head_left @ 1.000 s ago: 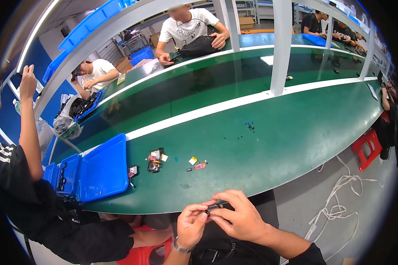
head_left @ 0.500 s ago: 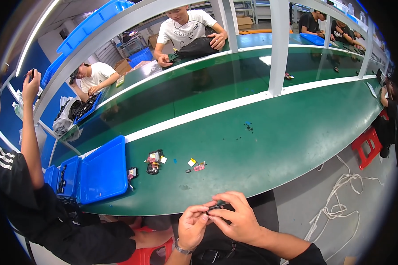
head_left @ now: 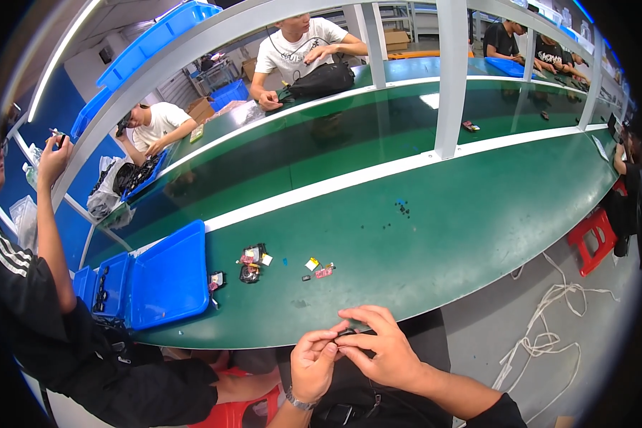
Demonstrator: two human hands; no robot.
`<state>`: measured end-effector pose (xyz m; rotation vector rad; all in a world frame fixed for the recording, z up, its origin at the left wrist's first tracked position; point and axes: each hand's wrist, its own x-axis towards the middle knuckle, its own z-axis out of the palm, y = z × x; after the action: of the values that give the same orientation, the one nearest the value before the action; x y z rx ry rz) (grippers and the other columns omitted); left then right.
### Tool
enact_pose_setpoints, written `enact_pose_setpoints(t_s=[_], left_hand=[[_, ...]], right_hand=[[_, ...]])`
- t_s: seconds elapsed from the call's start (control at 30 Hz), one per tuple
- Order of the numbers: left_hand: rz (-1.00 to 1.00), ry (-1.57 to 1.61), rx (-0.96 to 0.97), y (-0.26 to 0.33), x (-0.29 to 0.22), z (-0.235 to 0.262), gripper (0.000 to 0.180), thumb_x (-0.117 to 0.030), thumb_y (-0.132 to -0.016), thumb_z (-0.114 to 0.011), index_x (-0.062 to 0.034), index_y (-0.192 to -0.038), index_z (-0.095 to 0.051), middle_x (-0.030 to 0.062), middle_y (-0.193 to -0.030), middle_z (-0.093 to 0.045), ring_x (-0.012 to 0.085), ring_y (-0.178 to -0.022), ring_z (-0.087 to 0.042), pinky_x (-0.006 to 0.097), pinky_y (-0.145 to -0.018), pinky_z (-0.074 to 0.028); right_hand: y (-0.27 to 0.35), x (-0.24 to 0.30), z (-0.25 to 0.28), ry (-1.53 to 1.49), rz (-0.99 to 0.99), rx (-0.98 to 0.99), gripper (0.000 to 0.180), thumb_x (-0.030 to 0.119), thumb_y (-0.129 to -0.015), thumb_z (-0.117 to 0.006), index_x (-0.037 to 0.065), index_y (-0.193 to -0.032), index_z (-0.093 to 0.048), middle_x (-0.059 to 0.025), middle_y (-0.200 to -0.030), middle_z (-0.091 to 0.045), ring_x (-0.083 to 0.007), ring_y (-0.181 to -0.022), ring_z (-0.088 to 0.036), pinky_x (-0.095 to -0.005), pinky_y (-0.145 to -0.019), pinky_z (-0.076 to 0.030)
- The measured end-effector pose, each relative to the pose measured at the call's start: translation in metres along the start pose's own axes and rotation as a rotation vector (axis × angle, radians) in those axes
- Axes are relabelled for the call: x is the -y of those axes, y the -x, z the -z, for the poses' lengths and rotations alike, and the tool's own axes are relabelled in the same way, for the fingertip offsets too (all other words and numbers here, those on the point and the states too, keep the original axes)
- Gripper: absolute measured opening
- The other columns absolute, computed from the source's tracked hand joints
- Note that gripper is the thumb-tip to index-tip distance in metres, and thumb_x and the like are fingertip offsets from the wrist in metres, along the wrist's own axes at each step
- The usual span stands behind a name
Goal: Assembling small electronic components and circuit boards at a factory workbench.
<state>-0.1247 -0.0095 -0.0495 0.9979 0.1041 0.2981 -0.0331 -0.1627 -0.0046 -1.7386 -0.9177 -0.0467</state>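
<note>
Both my hands meet just off the table's front edge, around a small black part point(head_left: 347, 333) that the fingers mostly cover. My left hand point(head_left: 311, 369), with a metal-banded watch point(head_left: 301, 401) at the wrist, pinches it between thumb and fingers. From the other side, my right hand point(head_left: 386, 351) grips it with thumb and index finger, the other fingers stretched over it. What kind of part it is cannot be made out. Beyond the hands lie a pinkish-red circuit board point(head_left: 324, 271), a yellow-and-white piece point(head_left: 312, 264) and a small black block point(head_left: 306, 278).
Several small electronic assemblies point(head_left: 250, 273) lie beside a large blue tray point(head_left: 167, 285). Tiny dark bits point(head_left: 402, 208) are scattered farther back on the green table point(head_left: 471, 214). A white post point(head_left: 449, 78) rises mid-table. People sit left and opposite; a red stool point(head_left: 593, 241) stands right.
My hands stay nearly in place, with the right fingers shifting slightly over the black part. Across the table, a person's hand has lifted off the black bag. The person at left has lowered a raised hand.
</note>
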Motion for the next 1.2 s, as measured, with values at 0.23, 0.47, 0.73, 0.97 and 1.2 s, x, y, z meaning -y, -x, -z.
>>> enact_pose_setpoints(t_s=[0.23,0.47,0.73,0.97,1.2], left_hand=[[0.040,0.076,-0.015,-0.001,-0.004,-0.005,0.027,0.002,-0.103,-0.056,0.0031,-0.129,-0.049,0.0280,-0.142,-0.057,0.0294,-0.121,-0.066,0.039,-0.099,-0.059],[0.001,-0.018,-0.067,-0.001,0.000,-0.004,0.030,0.003,-0.101,-0.058,0.0014,-0.129,-0.050,0.0277,-0.141,-0.058,0.0340,-0.118,-0.067,0.043,-0.095,-0.062],[0.083,-0.008,-0.083,-0.002,-0.007,-0.012,0.028,0.003,-0.103,-0.055,0.0037,-0.131,-0.051,0.0266,-0.146,-0.054,0.0276,-0.123,-0.064,0.040,-0.100,-0.060],[0.088,-0.023,-0.100,-0.001,-0.010,-0.013,0.030,0.004,-0.103,-0.054,0.0043,-0.132,-0.050,0.0257,-0.145,-0.055,0.0262,-0.123,-0.064,0.039,-0.100,-0.059],[0.098,-0.010,-0.103,0.000,-0.008,-0.015,0.029,0.004,-0.102,-0.055,0.0038,-0.131,-0.050,0.0249,-0.145,-0.055,0.0252,-0.124,-0.064,0.038,-0.100,-0.060]], right_hand=[[0.002,-0.004,-0.002,-0.038,-0.007,-0.012,0.021,0.006,-0.079,-0.082,0.009,-0.100,-0.079,-0.0098,-0.132,-0.064,-0.0320,-0.123,-0.055,-0.0405,-0.094,-0.053],[0.000,-0.004,-0.001,-0.020,0.030,0.007,0.023,0.004,-0.081,-0.080,0.006,-0.103,-0.077,-0.0115,-0.136,-0.063,-0.0348,-0.124,-0.055,-0.0426,-0.099,-0.051],[0.001,-0.003,-0.002,0.046,0.008,-0.097,0.020,0.001,-0.078,-0.080,0.006,-0.097,-0.075,-0.0103,-0.117,-0.064,-0.0268,-0.099,-0.062,-0.0351,-0.079,-0.055],[0.000,-0.002,-0.007,0.229,0.151,-0.146,0.025,-0.001,-0.072,-0.082,0.007,-0.095,-0.075,-0.0059,-0.094,-0.067,-0.0220,-0.080,-0.064,-0.0319,-0.065,-0.053],[0.003,-0.002,-0.007,0.282,0.196,-0.147,0.025,-0.001,-0.073,-0.082,0.005,-0.096,-0.074,-0.0049,-0.096,-0.067,-0.0220,-0.081,-0.063,-0.0319,-0.067,-0.054]])
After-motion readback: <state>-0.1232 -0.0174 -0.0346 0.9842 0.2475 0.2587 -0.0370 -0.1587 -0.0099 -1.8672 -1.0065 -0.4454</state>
